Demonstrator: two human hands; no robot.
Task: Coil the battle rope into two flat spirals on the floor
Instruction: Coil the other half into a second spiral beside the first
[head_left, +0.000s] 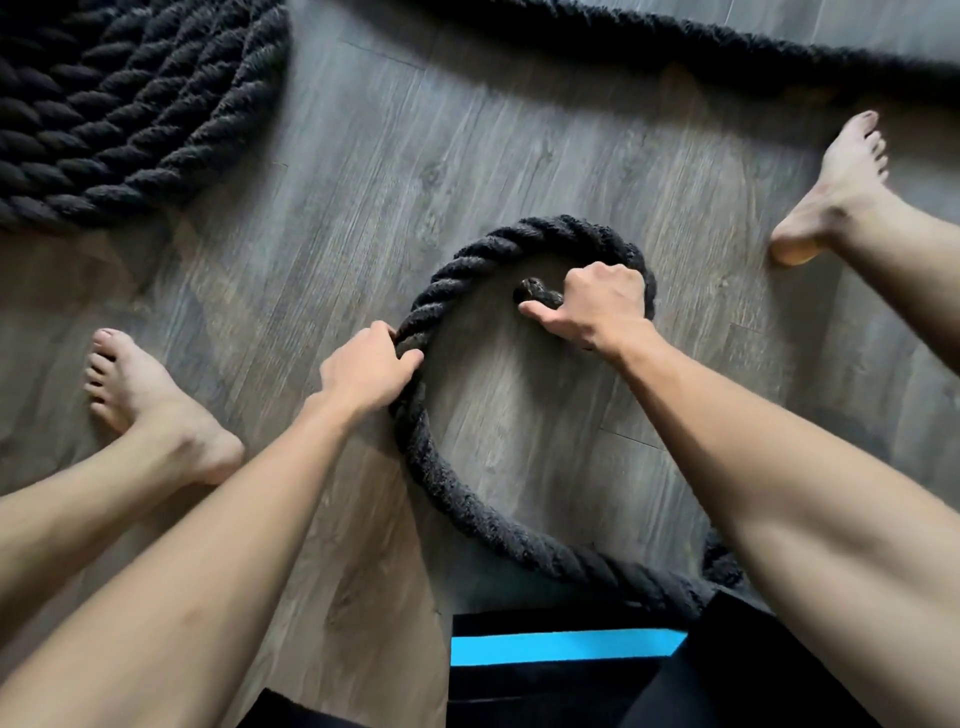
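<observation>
Head view: nearest the body, the battle rope (457, 499) lies on the floor (311, 208), curving away into a single open loop. The left hand (371, 369) wraps its fingers (387, 335) round the loop's left side. The right hand (602, 304) clenches the rope end (535, 292) inside it. Beyond, far left, one finished spiral (130, 104) lies flat. The second spiral looks barely begun, and the next move should tighten this loop around the end.

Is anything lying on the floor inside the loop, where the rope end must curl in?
Nothing visible. The floor inside the loop is bare; the right hand grips the rope end and the left hand grips the loop.
</observation>
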